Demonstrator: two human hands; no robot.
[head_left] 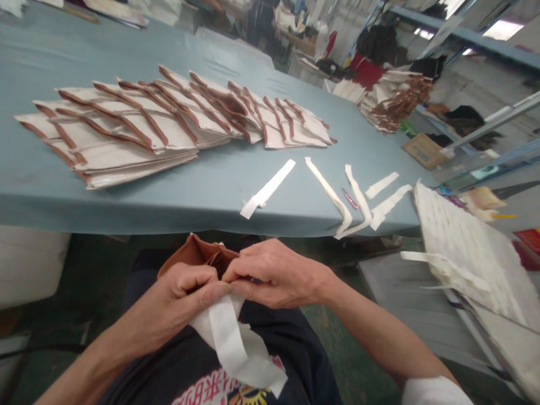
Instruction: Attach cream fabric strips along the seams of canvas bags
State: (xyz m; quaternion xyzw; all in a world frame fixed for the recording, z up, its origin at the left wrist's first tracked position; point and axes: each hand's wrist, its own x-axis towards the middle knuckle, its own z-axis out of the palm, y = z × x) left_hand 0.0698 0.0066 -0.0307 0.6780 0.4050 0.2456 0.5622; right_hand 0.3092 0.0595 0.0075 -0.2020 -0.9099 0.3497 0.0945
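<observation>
Over my lap, my left hand [189,298] and my right hand [274,275] meet with fingertips pinched together. Between them is a brown fabric piece [189,256], its folded brown part sticking out beyond the fingers. A white strip [228,332] hangs down from the pinch toward my shirt, with more pale material [257,351] beside it. Both hands are closed, the left on the fabric piece and the right at its edge where the strip begins. The exact point of contact is hidden by the fingertips.
A long overlapping row of cream pieces with brown edging [139,124] lies on the blue-green table [169,199]. Several loose white strips [270,188] rest near its front edge, with a small pink tool [350,198] among them. A strip-covered board [472,259] stands right, near shelving [498,124].
</observation>
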